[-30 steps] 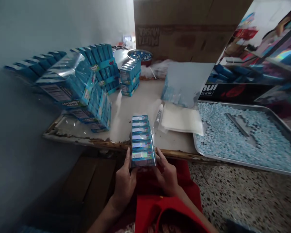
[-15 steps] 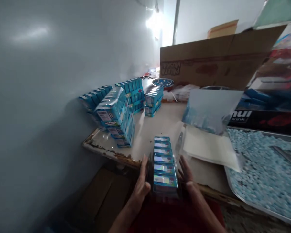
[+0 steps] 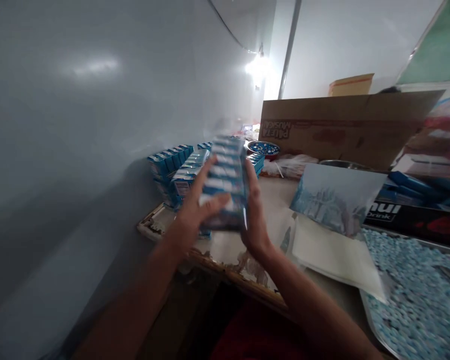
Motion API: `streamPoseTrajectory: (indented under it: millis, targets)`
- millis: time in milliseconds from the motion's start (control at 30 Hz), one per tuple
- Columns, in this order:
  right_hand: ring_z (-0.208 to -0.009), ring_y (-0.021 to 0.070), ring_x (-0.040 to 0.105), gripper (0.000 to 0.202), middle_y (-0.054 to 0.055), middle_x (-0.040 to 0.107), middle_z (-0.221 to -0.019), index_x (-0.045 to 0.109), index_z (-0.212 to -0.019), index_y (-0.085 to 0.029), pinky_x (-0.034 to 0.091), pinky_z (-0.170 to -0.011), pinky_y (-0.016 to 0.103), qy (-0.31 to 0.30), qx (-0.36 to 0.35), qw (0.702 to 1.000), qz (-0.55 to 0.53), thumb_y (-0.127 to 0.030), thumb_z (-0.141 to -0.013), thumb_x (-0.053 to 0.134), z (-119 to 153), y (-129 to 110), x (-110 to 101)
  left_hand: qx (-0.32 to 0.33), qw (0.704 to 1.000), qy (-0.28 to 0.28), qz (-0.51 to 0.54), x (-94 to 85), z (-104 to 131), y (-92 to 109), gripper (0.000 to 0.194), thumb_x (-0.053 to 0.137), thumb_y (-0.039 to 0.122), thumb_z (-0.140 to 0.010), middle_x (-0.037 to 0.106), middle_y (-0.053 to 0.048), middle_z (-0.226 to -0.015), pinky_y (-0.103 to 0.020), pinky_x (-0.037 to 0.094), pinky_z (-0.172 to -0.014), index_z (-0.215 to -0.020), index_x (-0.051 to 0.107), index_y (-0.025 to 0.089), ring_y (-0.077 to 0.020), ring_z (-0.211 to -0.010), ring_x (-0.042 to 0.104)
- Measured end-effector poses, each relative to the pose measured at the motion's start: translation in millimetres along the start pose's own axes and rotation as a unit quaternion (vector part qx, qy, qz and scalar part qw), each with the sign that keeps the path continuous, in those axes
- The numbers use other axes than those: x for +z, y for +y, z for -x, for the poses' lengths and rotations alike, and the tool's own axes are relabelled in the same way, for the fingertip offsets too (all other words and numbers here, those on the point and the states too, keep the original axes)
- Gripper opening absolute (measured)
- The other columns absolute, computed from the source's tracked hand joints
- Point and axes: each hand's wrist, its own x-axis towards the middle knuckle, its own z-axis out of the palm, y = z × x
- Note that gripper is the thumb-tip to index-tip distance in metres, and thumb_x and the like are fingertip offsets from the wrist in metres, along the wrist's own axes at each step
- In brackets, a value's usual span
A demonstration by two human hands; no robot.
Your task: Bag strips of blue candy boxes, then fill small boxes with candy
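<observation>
A clear-wrapped row of small blue boxes (image 3: 225, 172), blurred by motion, is held up above the table between my two hands. On its left side and near end, my left hand (image 3: 197, 205) presses with the thumb across the boxes. My right hand (image 3: 255, 210) lies along the right side, fingers pointing away. Behind it stand stacked packs of blue boxes (image 3: 170, 162) by the wall, partly hidden by the held pack and my left hand.
Right of my hands lie cream sheets (image 3: 322, 250) and a clear-and-blue plastic bag (image 3: 333, 195). A metal tray of pale blue candies (image 3: 416, 295) is at the right. Behind stand a large cardboard box (image 3: 341, 130) and a round bowl (image 3: 263, 148). The table's worn edge (image 3: 225, 272) runs in front.
Both hands have closed on the wrapped row of boxes and lifted it from the table's front edge, up and away toward the stacks. The camera view has shifted slightly.
</observation>
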Motion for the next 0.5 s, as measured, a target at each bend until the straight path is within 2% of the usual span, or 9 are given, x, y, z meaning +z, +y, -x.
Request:
streamPoseTrajectory:
  millis: [67,100,133,200,267,367,433,500]
  targets:
    - [-0.158,0.0253,0.018,0.068,-0.002,0.026,-0.169,0.012,-0.164,-0.035,0.026,-0.126,0.054,-0.018,-0.036,0.999,0.025,-0.065,-0.104,0.022,-74,-2,27,0.069,0.997,0.034,-0.013,-24.7,-50,36,0.072,0.062,0.019,-0.090,0.059,-0.004,-0.145,-0.042,0.048,-0.108,-0.157,0.035,0.015,-0.0308,-0.133,0.056]
    - [-0.158,0.0249,0.017,0.071,-0.001,0.027,-0.169,0.014,-0.164,-0.032,0.023,-0.127,0.053,-0.037,-0.043,0.998,0.031,-0.066,-0.104,0.028,-106,2,40,0.069,0.997,0.037,-0.022,-38.6,-74,47,0.066,0.055,0.017,-0.094,0.061,-0.004,-0.140,-0.041,0.047,-0.106,-0.156,0.034,0.009,-0.0298,-0.131,0.057]
    - [-0.158,0.0258,0.018,0.075,0.003,0.029,-0.168,0.016,-0.164,-0.025,0.021,-0.126,0.055,-0.051,-0.046,0.997,0.029,-0.065,-0.103,0.035,-134,9,51,0.066,0.996,0.044,-0.027,-52.9,-96,53,0.062,0.051,0.017,-0.094,0.064,-0.005,-0.134,-0.040,0.049,-0.102,-0.152,0.036,0.004,-0.0288,-0.126,0.061]
    - [-0.155,0.0256,0.024,0.078,0.008,0.033,-0.166,0.024,-0.161,-0.017,0.020,-0.126,0.055,-0.055,-0.032,0.998,0.021,-0.064,-0.102,0.043,-172,29,69,0.040,0.997,0.059,-0.017,-80.2,-131,47,0.059,0.058,0.019,-0.088,0.071,-0.005,-0.122,-0.033,0.053,-0.096,-0.145,0.048,0.006,-0.0223,-0.114,0.067]
    - [-0.152,0.0241,0.032,0.075,0.010,0.036,-0.165,0.036,-0.155,-0.012,0.021,-0.125,0.049,-0.018,0.012,1.000,0.018,-0.065,-0.102,0.038,-188,53,80,0.007,0.996,0.084,0.006,-102.0,-150,28,0.057,0.062,0.018,-0.082,0.075,-0.006,-0.114,-0.030,0.055,-0.093,-0.138,0.056,0.010,-0.0195,-0.106,0.068]
    - [-0.152,0.0262,0.032,0.085,0.012,0.033,-0.165,0.040,-0.153,-0.006,0.020,-0.123,0.039,0.024,0.064,0.998,0.013,-0.070,-0.098,0.029,-189,81,79,-0.005,0.996,0.085,-0.021,-121.3,-155,3,0.056,0.050,0.016,-0.088,0.073,-0.005,-0.118,-0.031,0.051,-0.099,-0.144,0.050,0.006,-0.0208,-0.117,0.065]
    - [-0.154,0.0283,0.028,0.089,0.011,0.030,-0.167,0.036,-0.157,-0.010,0.021,-0.124,0.043,-0.006,0.067,0.998,-0.016,-0.074,-0.095,0.036,-189,94,64,0.000,0.992,0.073,-0.105,-128.5,-152,0,0.057,0.040,0.021,-0.097,0.068,-0.006,-0.129,-0.037,0.046,-0.103,-0.150,0.039,0.001,-0.0259,-0.130,0.057]
    - [-0.153,0.0298,0.031,0.088,0.008,0.034,-0.166,0.036,-0.159,-0.019,0.024,-0.124,0.052,-0.033,0.089,0.994,-0.055,-0.075,-0.092,0.048,-193,109,39,0.010,0.972,0.085,-0.221,-135.1,-154,5,0.062,0.028,0.037,-0.105,0.062,-0.013,-0.136,-0.047,0.045,-0.101,-0.151,0.032,-0.003,-0.0339,-0.133,0.052]
